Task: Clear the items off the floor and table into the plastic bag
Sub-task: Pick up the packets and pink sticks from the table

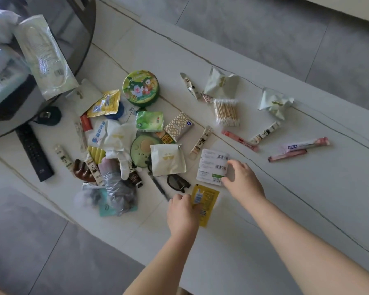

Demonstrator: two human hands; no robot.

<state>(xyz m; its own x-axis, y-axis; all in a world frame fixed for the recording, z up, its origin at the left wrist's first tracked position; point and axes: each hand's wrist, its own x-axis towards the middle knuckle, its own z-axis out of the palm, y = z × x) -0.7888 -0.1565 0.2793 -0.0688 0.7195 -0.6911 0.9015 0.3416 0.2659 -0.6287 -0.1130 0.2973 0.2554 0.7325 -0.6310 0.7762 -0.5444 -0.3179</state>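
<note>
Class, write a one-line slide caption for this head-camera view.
Left hand grips a yellow sachet while the right hand touches a white barcode card on the cluttered table.

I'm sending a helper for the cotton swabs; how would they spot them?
On the white table, look right of the round green tin. The cotton swabs lie below a crumpled pale wrapper: a clear pack of wooden sticks with white tips.
</note>
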